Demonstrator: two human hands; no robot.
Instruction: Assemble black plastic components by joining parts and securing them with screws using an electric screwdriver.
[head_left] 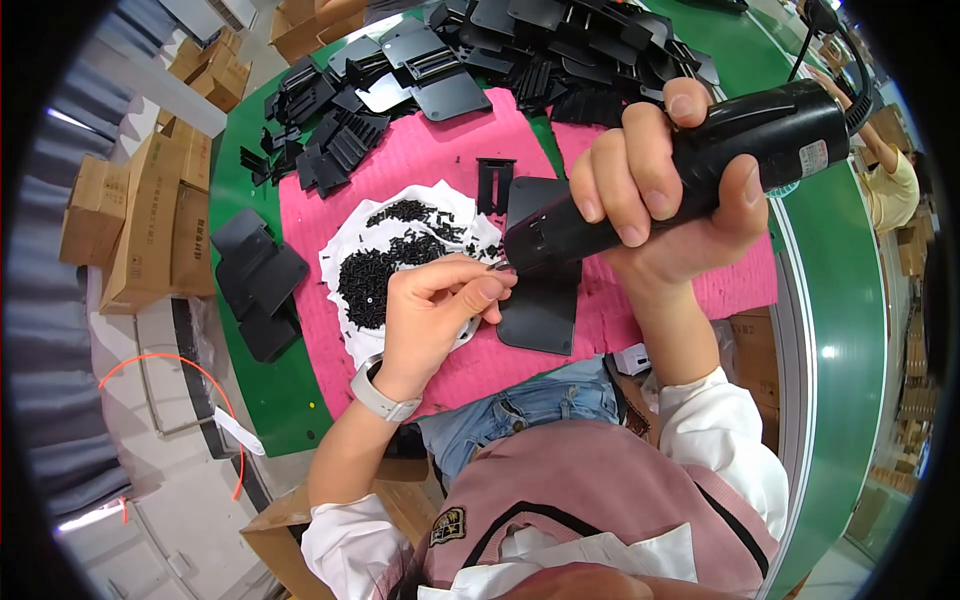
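My right hand (655, 185) is wrapped round a black electric screwdriver (765, 130), tilted with its nose down to the left. The fingers of my left hand (435, 305) are pinched together at the screwdriver's tip; what they hold there is too small to make out. Below the tool lies a flat black plate (540, 315), partly hidden by it. A small slotted black part (494, 185) rests just beyond the plate. Beside my left hand, a heap of small black screws (362, 290) sits on a crumpled white cloth or liner (342, 240).
A pink foam mat (420, 150) covers part of the green table (255, 385). Many black plates and brackets (445, 95) are piled at the far side. More black plates (260, 275) lie at the left. Cardboard boxes (150, 220) stand beyond; a person in yellow (890, 190) is far right.
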